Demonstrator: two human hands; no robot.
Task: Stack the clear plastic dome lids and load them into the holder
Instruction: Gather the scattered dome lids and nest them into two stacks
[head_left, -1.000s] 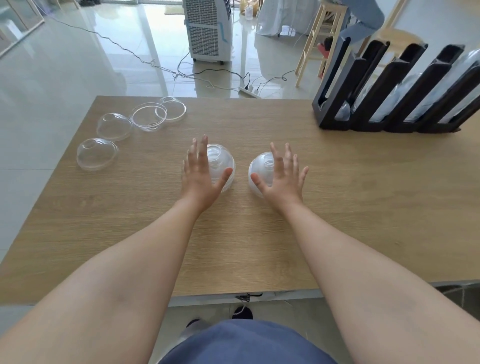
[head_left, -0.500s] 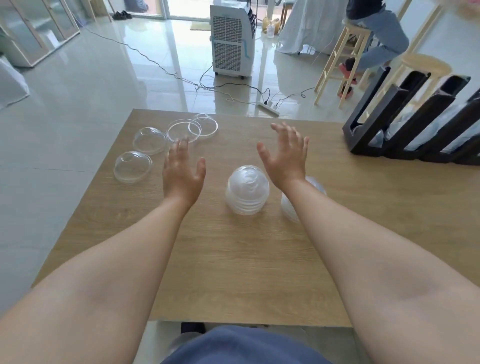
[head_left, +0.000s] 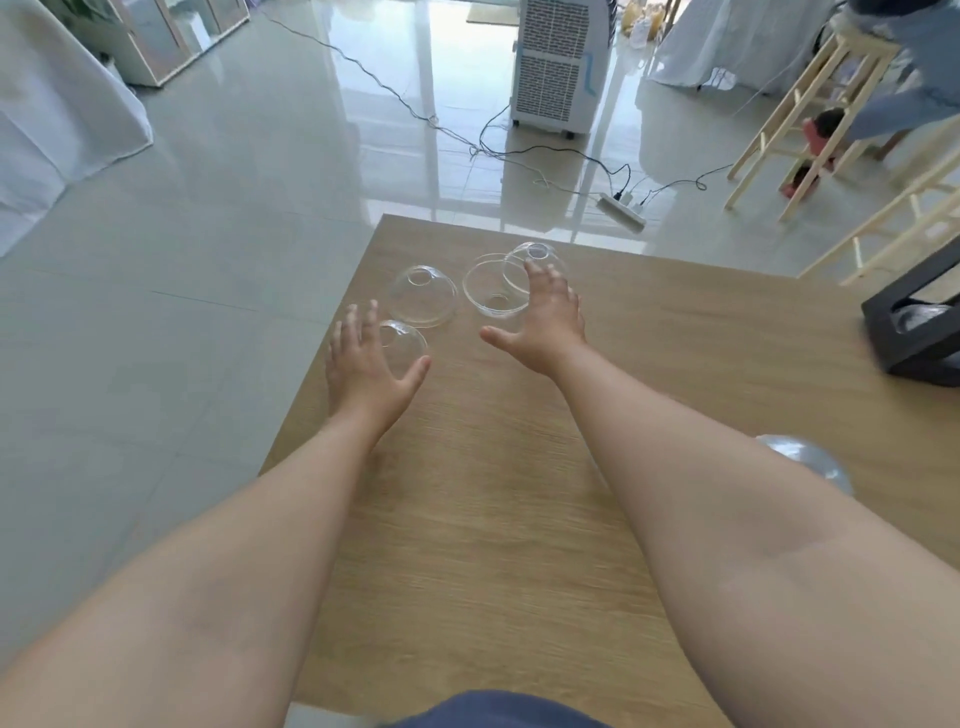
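Four loose clear dome lids sit in a cluster at about twelve o'clock from me, near the far left corner of the wooden table (head_left: 519, 519). My left hand (head_left: 366, 364) is spread flat, fingers apart and thumb out, gripping nothing; it hangs over the nearest lid (head_left: 405, 340), which shows just past my fingers at the table's left edge, and I cannot tell if my palm touches it. At one o'clock from that lid stands a second dome lid (head_left: 423, 296), hole up, clear of both hands. My right hand (head_left: 545, 317) is also wide open and empty, thumb stretched toward nine o'clock. Its fingertips reach over an upturned lid (head_left: 485, 291) lying rim up like a bowl, and just beyond them, at twelve o'clock, the farthest lid (head_left: 535, 254) rests dome up, overlapping the upturned one in this view. Whether my fingers touch either lid is unclear.

Behind my right forearm, at four o'clock, part of a stack of lids (head_left: 802, 460) peeks out on the table, well apart from the cluster. At three o'clock, on the right edge of view, the black holder (head_left: 898, 332) stands on the table with something clear lying in its slot.
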